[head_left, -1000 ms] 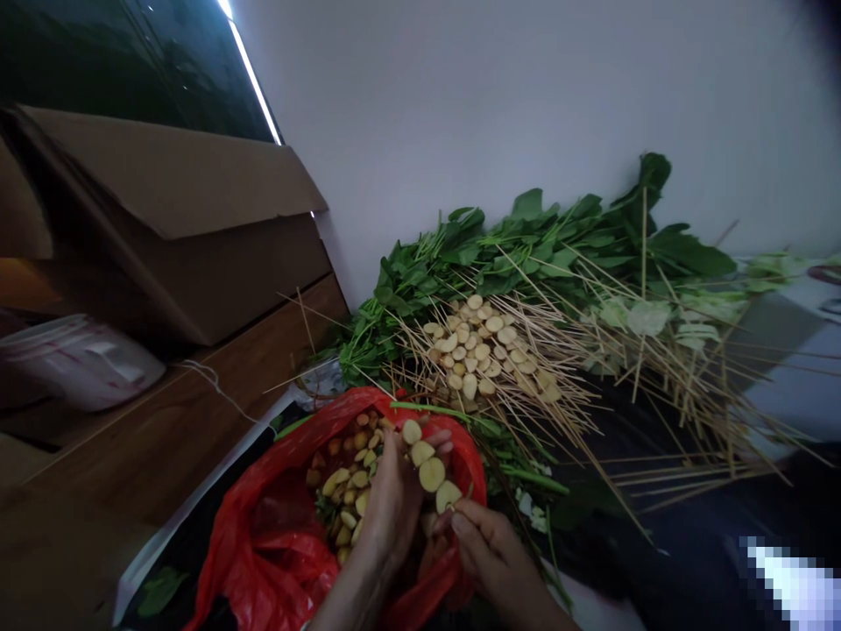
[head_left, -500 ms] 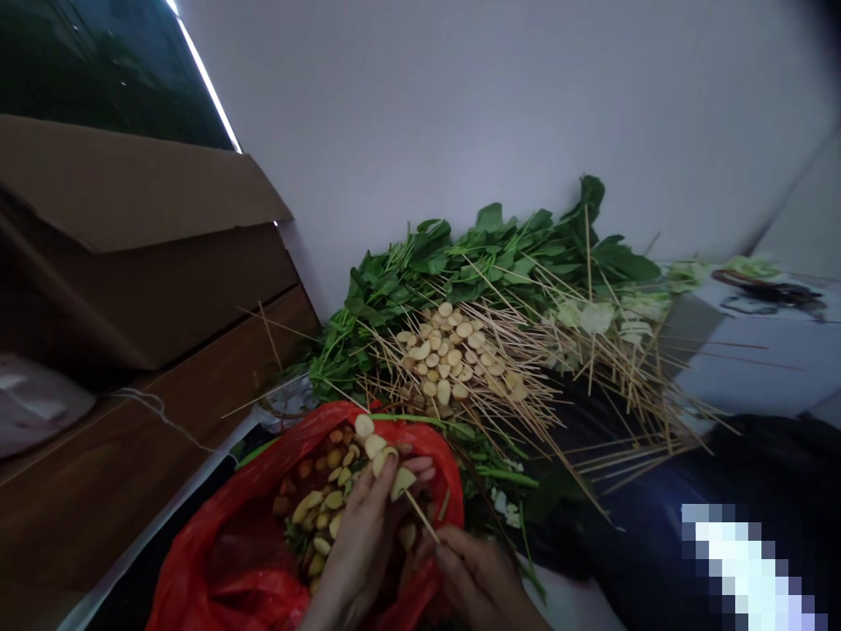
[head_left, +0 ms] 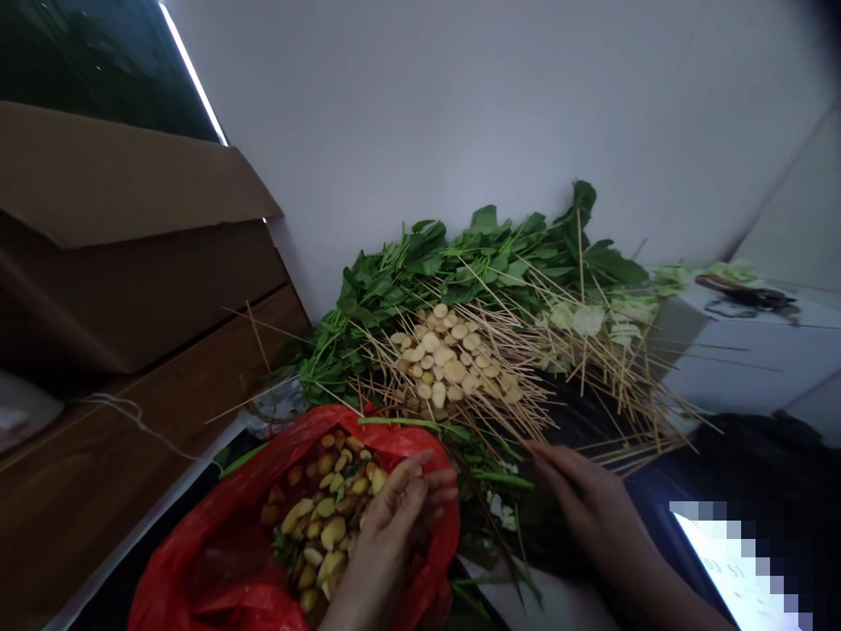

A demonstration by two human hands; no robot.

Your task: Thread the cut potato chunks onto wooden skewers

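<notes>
My left hand [head_left: 400,499] is over the right side of a red plastic bag [head_left: 190,526], its fingers loosely curled and apart, with nothing visible in them. Inside the bag lie many potato slices [head_left: 334,530], with some more orange pieces towards the back. To the right, my right hand [head_left: 584,495] pinches the lower end of a bamboo skewer of potato slices [head_left: 453,372]. That skewer rests on a heap of other skewers threaded with pale slices [head_left: 486,359]. Its thin end at my fingertips is hard to make out.
Leafy green skewers [head_left: 473,245] lie along the white wall [head_left: 460,105]. Skewers with pale cabbage pieces [head_left: 584,320] are at right. A cardboard box [head_left: 131,272] stands at left on wood. Loose green stems [head_left: 503,479] lie beside the bag. A lit screen [head_left: 736,570] is at lower right.
My right hand has moved right and forward, carrying the skewer of potato slices out of my left hand onto the heap. My left hand has let go and stays over the bag.
</notes>
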